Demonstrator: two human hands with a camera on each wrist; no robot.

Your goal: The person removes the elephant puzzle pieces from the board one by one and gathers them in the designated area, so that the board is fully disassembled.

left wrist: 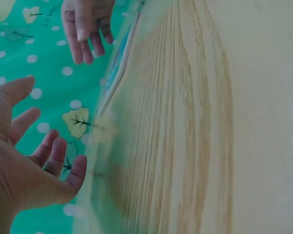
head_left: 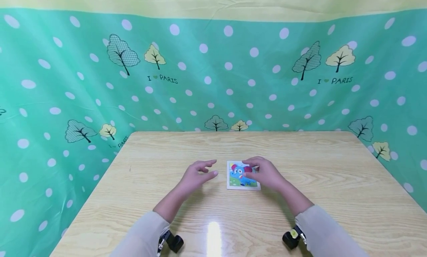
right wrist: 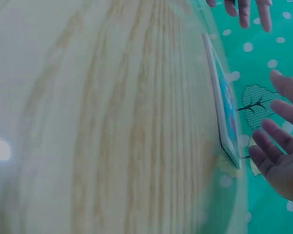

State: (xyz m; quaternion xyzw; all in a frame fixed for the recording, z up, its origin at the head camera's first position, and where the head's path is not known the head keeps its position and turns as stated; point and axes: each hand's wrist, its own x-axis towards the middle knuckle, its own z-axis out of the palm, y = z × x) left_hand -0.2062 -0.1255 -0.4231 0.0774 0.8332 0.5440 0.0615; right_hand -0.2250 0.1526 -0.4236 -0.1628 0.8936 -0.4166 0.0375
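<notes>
A square picture puzzle [head_left: 241,177] with a white frame and a blue elephant on it lies flat on the wooden table. My right hand [head_left: 265,172] hovers over its right side with fingers relaxed, hiding part of the picture. Left of the puzzle, my left hand [head_left: 199,172] is held above the table, fingers loosely spread and nothing between them. In the right wrist view, the puzzle [right wrist: 223,105] shows edge-on, with the right hand [right wrist: 283,141] apart from it. The left wrist view shows the left hand [left wrist: 36,161] relaxed in the air.
The light wooden table [head_left: 166,149] stretches out on all sides of the puzzle. Behind and beside it hangs a green curtain [head_left: 230,90] with white dots and printed trees. A bright reflection shows near the table's front. Each wrist wears a small black camera [head_left: 175,243].
</notes>
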